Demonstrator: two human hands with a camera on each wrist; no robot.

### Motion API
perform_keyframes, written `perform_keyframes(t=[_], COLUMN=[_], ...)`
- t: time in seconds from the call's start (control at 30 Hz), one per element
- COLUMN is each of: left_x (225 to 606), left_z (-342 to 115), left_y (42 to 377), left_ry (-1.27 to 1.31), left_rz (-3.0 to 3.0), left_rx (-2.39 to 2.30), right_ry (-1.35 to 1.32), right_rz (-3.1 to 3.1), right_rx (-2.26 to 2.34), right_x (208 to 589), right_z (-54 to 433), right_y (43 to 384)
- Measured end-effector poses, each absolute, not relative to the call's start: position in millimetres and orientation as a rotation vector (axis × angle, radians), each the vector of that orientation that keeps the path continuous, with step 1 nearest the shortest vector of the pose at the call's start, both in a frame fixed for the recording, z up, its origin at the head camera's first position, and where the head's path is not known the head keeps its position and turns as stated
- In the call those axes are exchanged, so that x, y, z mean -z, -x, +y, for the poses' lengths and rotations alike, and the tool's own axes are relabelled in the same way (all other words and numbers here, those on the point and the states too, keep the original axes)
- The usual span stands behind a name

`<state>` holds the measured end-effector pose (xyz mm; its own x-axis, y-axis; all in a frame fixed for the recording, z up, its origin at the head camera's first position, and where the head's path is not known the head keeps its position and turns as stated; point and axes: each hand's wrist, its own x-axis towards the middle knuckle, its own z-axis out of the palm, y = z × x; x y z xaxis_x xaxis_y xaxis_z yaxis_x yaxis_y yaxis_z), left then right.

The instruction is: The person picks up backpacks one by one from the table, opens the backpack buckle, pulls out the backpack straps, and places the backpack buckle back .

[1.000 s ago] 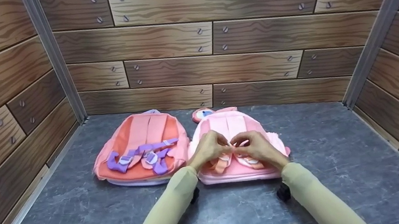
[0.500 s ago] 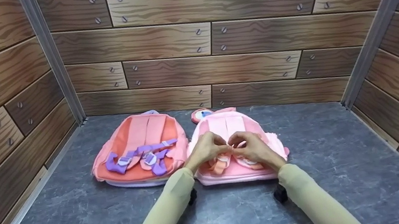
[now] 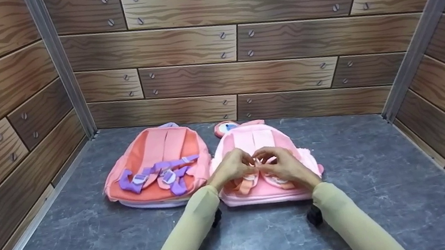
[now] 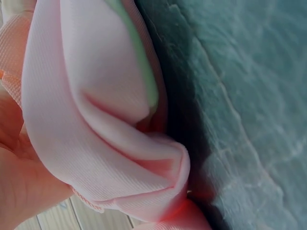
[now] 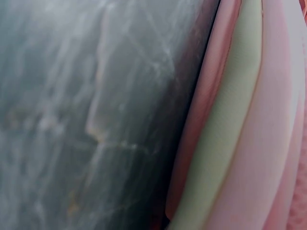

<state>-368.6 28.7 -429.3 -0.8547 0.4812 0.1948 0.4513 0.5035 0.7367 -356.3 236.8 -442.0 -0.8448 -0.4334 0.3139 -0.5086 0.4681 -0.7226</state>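
A light pink backpack (image 3: 251, 134) lies on the table with its shoulder straps facing up; orange webbing (image 3: 245, 186) hangs at its lower part. Over its middle, my left hand (image 3: 232, 167) and right hand (image 3: 283, 164) meet at the fingertips and pinch a small pale piece of strap between them. The fingers mostly hide that piece, and I cannot tell its exact form. In the left wrist view, the palm of the left hand (image 4: 29, 187) is beside the bag's folded pink side (image 4: 110, 124). The right wrist view has only the bag's pink and pale green edge (image 5: 216, 134).
A coral orange backpack (image 3: 157, 151) with purple straps (image 3: 176, 163) lies just left of the pink one. Behind the pink bag sits a red plush part with an eye (image 3: 226, 128). Wood-patterned walls (image 3: 207, 73) bound the dark marbled table (image 3: 360, 158) on three sides.
The fingertips of both hands shift slightly over the same spot, and the left fingers bend a little lower. Both backpacks stay in place.
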Motion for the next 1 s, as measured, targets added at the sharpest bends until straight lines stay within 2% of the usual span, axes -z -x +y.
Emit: perform_keyframes(t=[0.6, 1.0], left_x=[428.8, 427.5], left_z=[34.9, 40.7], left_y=[366.4, 366.8], left_ry=[-0.69, -0.709], left_rz=[2.741, 2.648], left_rx=[-1.307, -1.409], right_ry=[-0.727, -0.672], right_rz=[-2.673, -2.7], right_rx=[-1.35, -1.37], right_x=[433.8, 431.5], right_z=[243.8, 249.8], right_y=[355.0, 356.3])
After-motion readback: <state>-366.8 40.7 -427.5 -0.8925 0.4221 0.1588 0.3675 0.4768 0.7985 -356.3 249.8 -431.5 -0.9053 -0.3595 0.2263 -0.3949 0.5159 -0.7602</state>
